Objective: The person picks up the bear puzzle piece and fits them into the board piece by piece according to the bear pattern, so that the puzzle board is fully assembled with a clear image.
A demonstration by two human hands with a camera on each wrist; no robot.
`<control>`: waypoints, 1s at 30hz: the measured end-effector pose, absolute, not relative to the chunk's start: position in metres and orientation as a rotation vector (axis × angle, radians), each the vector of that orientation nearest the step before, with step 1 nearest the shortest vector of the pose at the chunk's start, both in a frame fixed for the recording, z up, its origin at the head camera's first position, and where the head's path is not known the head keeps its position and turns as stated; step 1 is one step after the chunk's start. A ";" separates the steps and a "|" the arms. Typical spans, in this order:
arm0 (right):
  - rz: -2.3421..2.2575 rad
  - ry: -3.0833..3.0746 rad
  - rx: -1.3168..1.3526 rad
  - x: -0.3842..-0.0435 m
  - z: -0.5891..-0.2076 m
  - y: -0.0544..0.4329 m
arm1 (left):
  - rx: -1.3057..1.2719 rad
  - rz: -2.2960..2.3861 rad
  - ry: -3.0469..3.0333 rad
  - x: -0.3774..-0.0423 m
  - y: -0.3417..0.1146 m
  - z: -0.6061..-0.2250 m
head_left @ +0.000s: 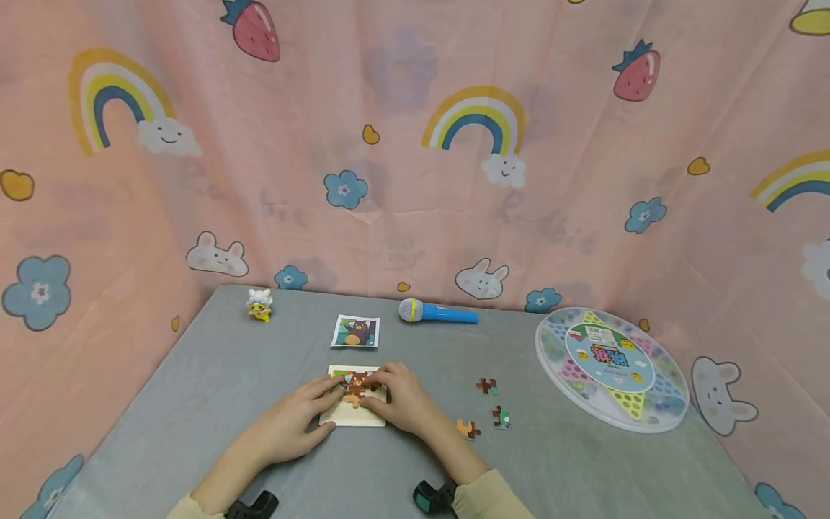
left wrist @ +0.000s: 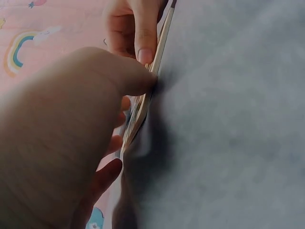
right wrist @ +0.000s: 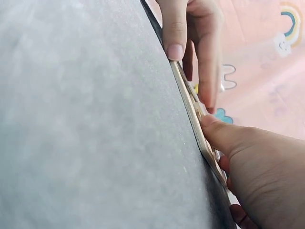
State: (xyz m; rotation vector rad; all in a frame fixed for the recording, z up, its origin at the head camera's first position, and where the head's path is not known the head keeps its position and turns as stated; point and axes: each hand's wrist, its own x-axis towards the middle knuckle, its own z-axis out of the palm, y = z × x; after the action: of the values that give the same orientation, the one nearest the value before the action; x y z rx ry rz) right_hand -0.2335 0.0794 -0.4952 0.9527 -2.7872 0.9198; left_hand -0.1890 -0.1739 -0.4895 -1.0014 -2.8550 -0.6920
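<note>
A small wooden jigsaw puzzle board [head_left: 353,417] lies on the table, with a picture of a brown bear [head_left: 356,387] partly assembled in it. My left hand [head_left: 292,418] rests its fingertips on the picture's left side, its thumb at the board's near left edge. From the right, my right hand [head_left: 405,400] has its index finger and thumb bent over the picture's right side. Whether a piece is pinched between them is hidden. Both wrist views show the board edge-on, with the left thumb [left wrist: 140,78] at its edge and the right thumb [right wrist: 221,131] on its top.
Loose jigsaw pieces [head_left: 467,429] lie right of the board. Behind it is a bear picture card [head_left: 355,332]. A blue toy microphone [head_left: 447,314] and a small figurine [head_left: 259,305] stand farther back. A round game board [head_left: 551,360] lies at the right, before a pink patterned curtain [head_left: 402,238].
</note>
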 end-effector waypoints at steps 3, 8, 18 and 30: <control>0.894 -2.799 0.947 -0.232 -0.495 0.079 | -1.036 -0.699 -2.848 -0.188 -0.172 -0.489; 0.875 -2.828 0.914 -0.231 -0.495 0.077 | -1.067 -0.733 -2.894 -0.187 -0.171 -0.491; 0.895 -2.817 0.919 -0.233 -0.497 0.078 | -1.070 -0.737 -2.879 -0.188 -0.171 -0.491; 0.908 -2.814 0.920 -0.233 -0.498 0.079 | -1.035 -0.769 -2.909 -0.188 -0.171 -0.491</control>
State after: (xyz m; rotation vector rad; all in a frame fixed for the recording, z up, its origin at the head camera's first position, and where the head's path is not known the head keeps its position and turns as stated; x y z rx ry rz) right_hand -0.2329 0.0795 -0.4977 0.9196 -2.8138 0.9077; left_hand -0.1882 -0.1705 -0.4906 -1.0352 -2.9088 -0.7690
